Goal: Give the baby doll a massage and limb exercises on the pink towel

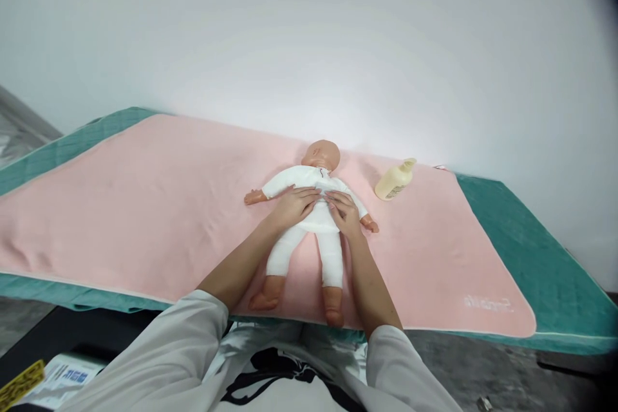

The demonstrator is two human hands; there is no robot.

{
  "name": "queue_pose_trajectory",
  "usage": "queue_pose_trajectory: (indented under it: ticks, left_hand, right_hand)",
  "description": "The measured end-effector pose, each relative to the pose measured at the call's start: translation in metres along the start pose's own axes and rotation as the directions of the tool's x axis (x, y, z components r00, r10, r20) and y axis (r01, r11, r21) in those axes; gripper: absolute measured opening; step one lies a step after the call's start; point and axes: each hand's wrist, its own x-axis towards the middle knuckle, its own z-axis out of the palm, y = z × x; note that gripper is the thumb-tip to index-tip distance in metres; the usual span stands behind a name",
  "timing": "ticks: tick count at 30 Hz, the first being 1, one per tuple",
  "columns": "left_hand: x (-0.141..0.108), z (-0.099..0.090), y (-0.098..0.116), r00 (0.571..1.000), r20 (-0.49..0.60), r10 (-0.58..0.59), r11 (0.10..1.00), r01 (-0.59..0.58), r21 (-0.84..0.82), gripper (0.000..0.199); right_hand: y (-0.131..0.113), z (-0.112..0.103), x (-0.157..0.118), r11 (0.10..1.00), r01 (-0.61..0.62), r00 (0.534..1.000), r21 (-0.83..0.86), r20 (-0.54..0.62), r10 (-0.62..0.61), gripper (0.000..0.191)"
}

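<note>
A baby doll [316, 222] in a white outfit lies stretched out on a pink mat [410, 270], its bare head toward the wall. Its arms are spread, and its bare feet point toward me. My left hand [297, 204] rests on the left side of the doll's torso, fingers laid out flat. On the right side of the torso, my right hand [344, 211] also lies with fingers extended. The fingertips of both hands nearly meet over a small pale patch [320, 188] on the clothing; what it is I cannot tell.
A cream pump bottle [394, 180] leans tilted on the mat, right of the doll. Green bedding [521, 238] shows beyond the mat's edges, with a white wall [309, 45] behind. At lower left, a white printed package [65, 378] rests on a dark surface.
</note>
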Motion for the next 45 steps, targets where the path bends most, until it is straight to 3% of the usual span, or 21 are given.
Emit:
queue_pose_trajectory:
  ticks: [12,20,27,32,45]
  left_hand:
    - [0.000,-0.002,0.002,0.999,0.032,-0.027,1.000,0.027,-0.009,0.034]
    - [0.005,-0.003,-0.009,1.000,-0.024,0.016,1.000,-0.016,0.014,0.036]
    - [0.014,0.001,-0.014,0.997,-0.039,-0.073,0.993,0.077,0.090,0.034]
    - [0.013,0.004,-0.014,0.998,-0.034,-0.057,0.995,0.059,0.080,0.035]
    - [0.014,0.009,-0.011,0.995,-0.007,-0.097,0.993,0.097,0.073,0.036]
  right_hand:
    - [0.003,-0.002,-0.002,1.000,-0.009,0.999,0.017,0.043,0.008,0.030]
    - [0.000,0.000,0.006,1.000,-0.001,1.000,-0.015,0.018,0.001,0.034]
    - [0.002,0.000,0.012,0.999,-0.037,0.998,0.001,0.051,0.037,0.039]
    - [0.000,0.000,0.011,0.999,-0.045,0.996,0.005,0.076,0.044,0.039]
    - [-0.003,0.000,0.010,0.979,-0.202,0.975,0.008,0.099,0.201,0.052]
